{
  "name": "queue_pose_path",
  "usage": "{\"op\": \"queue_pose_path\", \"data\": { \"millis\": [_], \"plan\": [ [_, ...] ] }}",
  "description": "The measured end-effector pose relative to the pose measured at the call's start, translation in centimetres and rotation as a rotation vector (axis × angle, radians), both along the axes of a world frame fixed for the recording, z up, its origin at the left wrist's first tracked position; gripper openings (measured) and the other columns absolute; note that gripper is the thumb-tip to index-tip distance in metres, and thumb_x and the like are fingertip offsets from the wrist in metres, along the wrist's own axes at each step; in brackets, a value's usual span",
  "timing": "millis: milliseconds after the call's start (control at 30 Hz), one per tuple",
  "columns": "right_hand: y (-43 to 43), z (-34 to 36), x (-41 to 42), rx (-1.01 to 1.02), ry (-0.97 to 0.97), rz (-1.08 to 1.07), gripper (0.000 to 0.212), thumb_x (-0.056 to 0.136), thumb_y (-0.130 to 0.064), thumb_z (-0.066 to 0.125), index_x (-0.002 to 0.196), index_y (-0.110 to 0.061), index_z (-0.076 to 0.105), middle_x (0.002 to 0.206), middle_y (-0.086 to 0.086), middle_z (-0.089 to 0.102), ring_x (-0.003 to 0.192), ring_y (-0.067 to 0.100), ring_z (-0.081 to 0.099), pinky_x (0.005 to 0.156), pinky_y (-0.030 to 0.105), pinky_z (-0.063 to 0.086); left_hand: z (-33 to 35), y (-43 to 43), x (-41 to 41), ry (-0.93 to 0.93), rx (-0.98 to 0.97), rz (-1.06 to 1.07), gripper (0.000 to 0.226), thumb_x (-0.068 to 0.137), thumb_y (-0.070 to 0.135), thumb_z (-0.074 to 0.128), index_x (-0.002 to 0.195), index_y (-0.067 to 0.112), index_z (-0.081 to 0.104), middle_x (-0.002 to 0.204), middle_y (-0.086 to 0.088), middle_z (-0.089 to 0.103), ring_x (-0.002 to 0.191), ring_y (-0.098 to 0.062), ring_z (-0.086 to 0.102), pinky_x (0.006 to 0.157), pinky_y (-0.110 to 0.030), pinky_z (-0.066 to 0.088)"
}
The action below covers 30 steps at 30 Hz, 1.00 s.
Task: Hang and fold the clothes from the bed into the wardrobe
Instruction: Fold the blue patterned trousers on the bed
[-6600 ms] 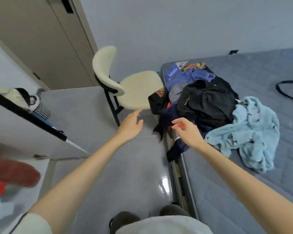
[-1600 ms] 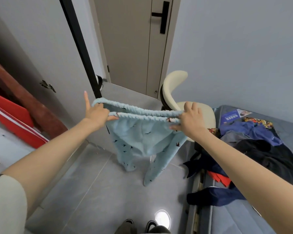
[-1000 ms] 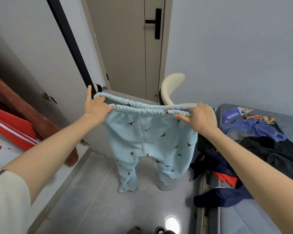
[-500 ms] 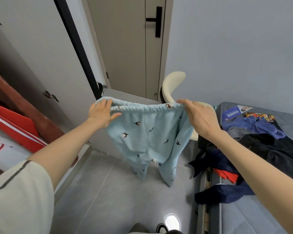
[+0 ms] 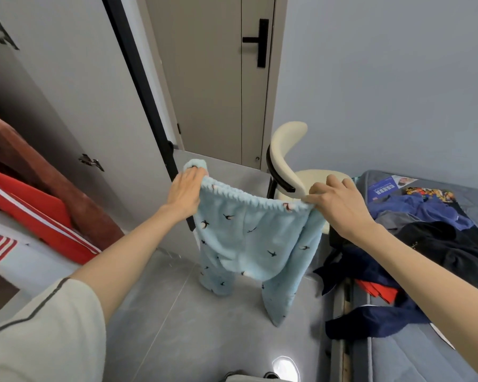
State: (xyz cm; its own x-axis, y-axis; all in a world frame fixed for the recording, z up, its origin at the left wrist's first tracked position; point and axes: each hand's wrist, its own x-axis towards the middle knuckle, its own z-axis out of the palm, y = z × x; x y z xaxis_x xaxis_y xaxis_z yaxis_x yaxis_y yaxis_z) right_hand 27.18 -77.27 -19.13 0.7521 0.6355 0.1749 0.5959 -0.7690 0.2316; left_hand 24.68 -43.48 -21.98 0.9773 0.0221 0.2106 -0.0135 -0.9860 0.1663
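With left hand (image 5: 185, 190) and right hand (image 5: 335, 201) pinching the fluffy pale-blue bird-print trousers (image 5: 253, 244) at the waistband, bring the sides together evenly.

Print on the blue booklet (image 5: 381, 190) is illegible.

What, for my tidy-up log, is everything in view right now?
fluffy light-blue bird-print trousers: one, light blue, held up, centre
heap of dark clothes: one, black, navy, blue and red, on the bed's near edge
padded grey bed: one, grey, right
cream chair on black frame: one, cream, behind trousers
hanging red and brown garments: at least two, left, in wardrobe
beige door: one, beige, ahead
left hand: one, grips waistband
right hand: one, pinches waistband
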Motion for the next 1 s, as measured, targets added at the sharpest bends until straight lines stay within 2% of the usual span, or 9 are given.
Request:
{"op": "queue_pose_path", "data": {
  "millis": [100, 167, 333, 433, 600, 700, 767, 900, 1000],
  "plan": [
    [-0.3, 1.5, -0.2, 0.199, -0.116, 0.227, 0.031, 0.084, 0.001, 0.066, 0.098, -0.026, 0.074, 0.106, -0.012, 0.070, 0.075, 0.026, 0.050, 0.066, 0.030, 0.024, 2.1, -2.0, 0.2, -0.046, -0.166, -0.233, 0.041, 0.079, -0.014, 0.037, 0.111, 0.009, 0.047, 0.103, -0.003, 0.047, 0.092, -0.025, 0.044, 0.066, -0.031, 0.031],
    [0.1, 2.6, -0.3, 0.332, -0.129, 0.256, 0.027, 0.086, 0.001, 0.064, 0.098, -0.021, 0.073, 0.105, -0.013, 0.070, 0.076, 0.027, 0.051, 0.067, 0.032, 0.028, 3.9, -4.0, 0.1, -0.074, -0.260, -0.378, 0.034, 0.081, -0.011, 0.042, 0.104, 0.013, 0.049, 0.099, 0.004, 0.046, 0.086, -0.018, 0.042, 0.063, -0.027, 0.027],
    [2.4, 6.5, 0.1, 0.588, -0.117, 0.304, 0.021, 0.082, 0.002, 0.067, 0.100, -0.007, 0.071, 0.077, -0.016, 0.056, 0.085, 0.021, 0.038, 0.069, 0.039, 0.039, 7.1, -8.2, 0.7, -0.104, -0.530, -0.465, 0.026, 0.082, -0.009, 0.048, 0.089, 0.016, 0.054, 0.098, 0.003, 0.049, 0.101, -0.018, 0.039, 0.091, -0.037, 0.035],
    [2.8, 8.1, 0.6, 0.527, -0.092, 0.349, 0.019, 0.087, -0.002, 0.062, 0.104, -0.007, 0.067, 0.099, 0.003, 0.063, 0.097, 0.025, 0.036, 0.078, 0.028, 0.036, 8.0, -9.4, 1.0, 0.024, -0.641, -0.382, 0.022, 0.087, -0.003, 0.054, 0.089, 0.019, 0.058, 0.101, -0.005, 0.044, 0.108, -0.022, 0.033, 0.099, -0.031, 0.032],
    [2.8, 8.4, 0.5, 0.619, 0.268, 0.264, 0.020, 0.091, -0.008, 0.061, 0.105, -0.021, 0.064, 0.137, 0.006, 0.039, 0.124, 0.030, 0.035, 0.096, 0.038, 0.039, 9.7, -9.8, 0.3, 0.260, -0.811, -0.551, 0.037, 0.084, -0.013, 0.051, 0.075, 0.023, 0.054, 0.074, 0.008, 0.050, 0.073, -0.003, 0.042, 0.065, -0.007, 0.033],
    [2.7, 8.3, 0.3, 0.762, 0.586, 0.286, 0.024, 0.093, -0.009, 0.058, 0.098, -0.032, 0.054, 0.117, -0.005, 0.055, 0.101, 0.021, 0.055, 0.087, 0.040, 0.047, 9.6, -10.1, -0.1, 0.327, -0.840, -0.551, 0.034, 0.081, -0.016, 0.053, 0.073, 0.017, 0.053, 0.071, 0.006, 0.050, 0.063, 0.003, 0.043, 0.060, -0.008, 0.034],
    [2.5, 7.9, 0.4, 0.792, 0.680, 0.243, 0.023, 0.095, -0.009, 0.054, 0.098, -0.030, 0.046, 0.090, -0.003, 0.058, 0.078, 0.028, 0.050, 0.074, 0.046, 0.046, 9.1, -10.4, -0.2, 0.332, -0.912, -0.506, 0.028, 0.081, -0.017, 0.052, 0.077, 0.011, 0.054, 0.075, 0.000, 0.050, 0.067, -0.003, 0.044, 0.061, -0.011, 0.036],
    [2.3, 7.0, 0.3, 0.826, 0.771, 0.234, 0.019, 0.097, -0.004, 0.047, 0.099, -0.021, 0.039, 0.069, -0.021, 0.043, 0.062, 0.005, 0.033, 0.059, 0.018, 0.034, 8.5, -10.9, -0.2, 0.309, -0.983, -0.480, 0.028, 0.081, -0.018, 0.055, 0.078, 0.010, 0.056, 0.072, 0.000, 0.049, 0.063, -0.001, 0.043, 0.060, -0.010, 0.037],
    [2.1, 6.6, -0.1, 0.861, 0.821, 0.228, 0.016, 0.097, -0.002, 0.046, 0.100, -0.014, 0.036, 0.067, -0.012, 0.036, 0.057, 0.004, 0.028, 0.054, 0.014, 0.028, 8.2, -11.5, -0.1, 0.180, -1.003, -0.450, 0.026, 0.078, -0.016, 0.063, 0.078, 0.010, 0.065, 0.071, 0.004, 0.059, 0.067, -0.001, 0.050, 0.065, -0.011, 0.041]
  ]
}}
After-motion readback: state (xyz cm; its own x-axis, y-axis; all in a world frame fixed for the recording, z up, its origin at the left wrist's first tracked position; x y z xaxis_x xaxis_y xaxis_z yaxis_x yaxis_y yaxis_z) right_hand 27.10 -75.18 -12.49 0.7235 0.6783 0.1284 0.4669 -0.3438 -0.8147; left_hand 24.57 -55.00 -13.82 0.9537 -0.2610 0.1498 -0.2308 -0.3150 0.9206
